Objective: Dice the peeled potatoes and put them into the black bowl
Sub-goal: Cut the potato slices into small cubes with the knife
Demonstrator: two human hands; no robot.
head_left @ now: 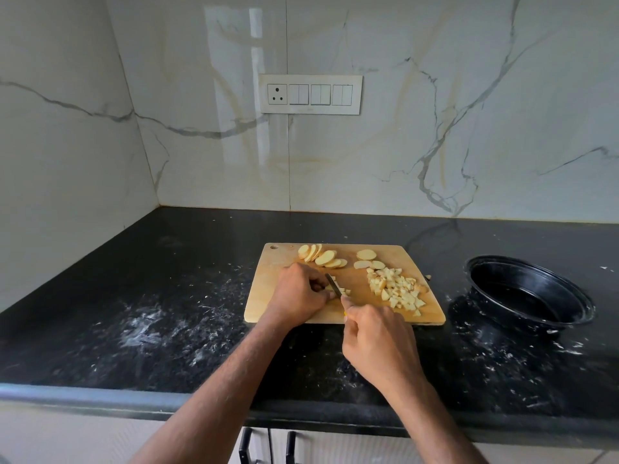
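Observation:
A wooden cutting board [361, 306] lies on the black counter. Potato slices [323, 257] fan out along its far edge, and a pile of diced potato [397, 288] covers its right part. My left hand [298, 294] holds down a few potato pieces [343, 291] in the board's middle with curled fingers. My right hand [375, 339] grips a knife [333, 284] whose dark blade sits across those pieces, right beside my left fingertips. The black bowl [532, 293] stands to the right of the board, tilted, with nothing visible in it.
The black counter [150, 313] is streaked with white smears on the left and right. One stray potato bit [428, 277] lies off the board's right edge. A marble wall with a switch panel [311, 94] rises behind. Cabinet handles [246, 445] show below the counter's front edge.

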